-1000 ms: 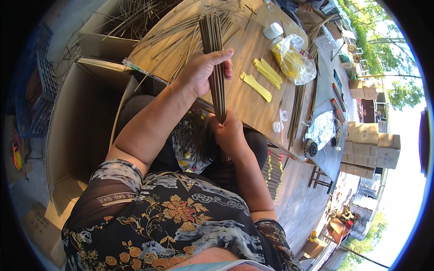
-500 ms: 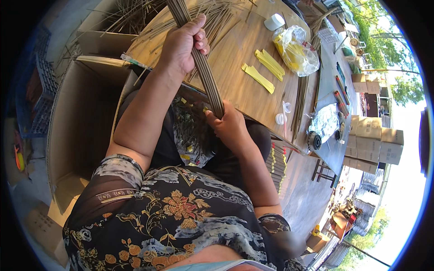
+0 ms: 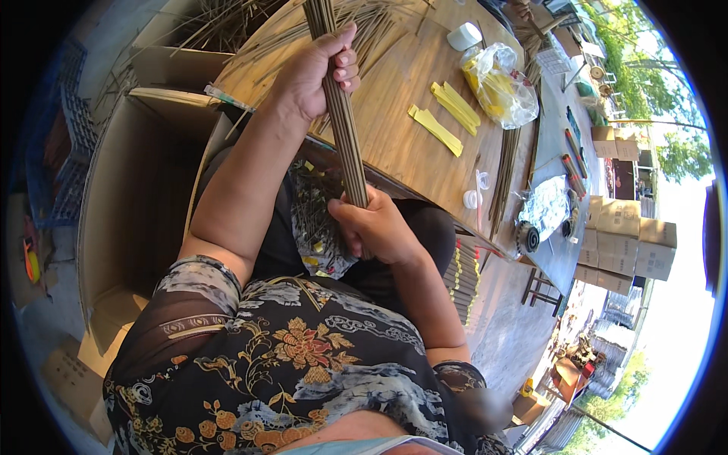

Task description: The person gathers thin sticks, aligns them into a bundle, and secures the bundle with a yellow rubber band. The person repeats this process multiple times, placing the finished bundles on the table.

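A bundle of thin brown sticks [image 3: 346, 140] runs steeply between my two hands, over the table's near edge. My left hand [image 3: 322, 74] is closed round its upper part, thumb up along the far side. Lower down, my right hand [image 3: 379, 227] wraps round the near end, in front of my lap. Its fingertips are partly hidden behind the sticks. On the wooden table [image 3: 394, 140] to the right lie two small stacks of yellow paper strips [image 3: 435, 130]. Loose sticks [image 3: 371, 34] are spread over the table's far part.
A clear plastic bag [image 3: 500, 87] with yellow contents and a white jar [image 3: 464, 36] stand on the table. More sticks [image 3: 506, 178] lie along its right side. An open cardboard box [image 3: 140, 205] stands at my left. Stacked cartons [image 3: 618, 235] are at far right.
The bundle has tilted more upright. My right hand has slid lower along it and turned, and my left hand has shifted slightly right with the upper part.
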The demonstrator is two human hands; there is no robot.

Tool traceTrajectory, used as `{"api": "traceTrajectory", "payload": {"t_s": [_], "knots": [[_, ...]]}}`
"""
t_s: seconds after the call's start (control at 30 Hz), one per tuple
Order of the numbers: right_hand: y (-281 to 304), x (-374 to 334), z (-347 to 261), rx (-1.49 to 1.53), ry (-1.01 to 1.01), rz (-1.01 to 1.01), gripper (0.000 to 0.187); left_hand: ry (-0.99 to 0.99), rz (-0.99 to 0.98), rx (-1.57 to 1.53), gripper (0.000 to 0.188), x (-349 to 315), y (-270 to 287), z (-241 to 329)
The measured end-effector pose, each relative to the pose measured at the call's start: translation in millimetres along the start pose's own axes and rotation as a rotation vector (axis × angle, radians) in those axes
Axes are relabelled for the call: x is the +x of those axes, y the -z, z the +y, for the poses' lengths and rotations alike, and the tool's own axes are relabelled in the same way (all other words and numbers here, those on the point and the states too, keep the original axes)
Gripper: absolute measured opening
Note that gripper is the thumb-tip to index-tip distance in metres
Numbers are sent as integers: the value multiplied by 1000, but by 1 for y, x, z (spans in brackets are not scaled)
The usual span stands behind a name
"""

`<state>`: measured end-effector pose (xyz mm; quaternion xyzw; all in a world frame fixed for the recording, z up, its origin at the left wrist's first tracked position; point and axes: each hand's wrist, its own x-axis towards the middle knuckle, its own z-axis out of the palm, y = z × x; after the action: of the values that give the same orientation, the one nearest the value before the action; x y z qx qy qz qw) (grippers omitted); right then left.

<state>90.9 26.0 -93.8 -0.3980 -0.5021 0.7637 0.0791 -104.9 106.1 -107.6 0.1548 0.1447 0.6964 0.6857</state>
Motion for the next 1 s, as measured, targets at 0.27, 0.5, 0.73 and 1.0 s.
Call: {"api": "traceTrajectory", "payload": {"t_s": [0.27, 0.5, 0.73, 1.0], "knots": [[14, 19, 31, -1033, 486, 581, 21, -136, 402, 216, 19, 2, -9, 0], [1, -6, -1, -136, -61, 70, 18, -124, 6, 47, 25, 5, 12, 15], [9, 13, 2, -940, 238, 581, 23, -156, 140, 206, 22, 1, -9, -9], [23, 22, -10, -403, 206, 158, 29, 60, -8, 114, 26, -15, -23, -25]]}}
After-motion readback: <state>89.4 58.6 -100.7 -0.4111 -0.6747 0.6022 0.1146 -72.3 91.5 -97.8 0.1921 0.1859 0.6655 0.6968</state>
